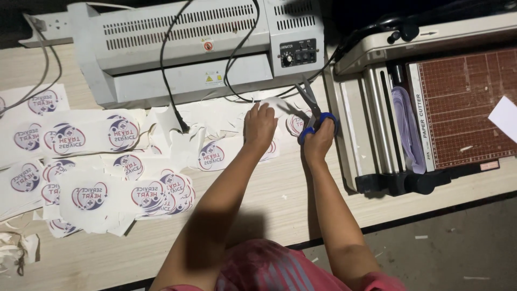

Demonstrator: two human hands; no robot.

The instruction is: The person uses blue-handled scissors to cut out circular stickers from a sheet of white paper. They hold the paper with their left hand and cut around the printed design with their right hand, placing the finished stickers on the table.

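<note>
My right hand grips blue-handled scissors, blades pointing away from me toward the laminator. My left hand presses down on a white laminated sheet with a round red-and-blue printed emblem, just left of the scissors. The blades touch the sheet's edge. Another emblem sticker lies by my left wrist.
A grey laminator with black cables stands at the table's back. A paper cutter with a red-brown grid bed sits at the right. Several cut emblem stickers and paper scraps cover the table's left half.
</note>
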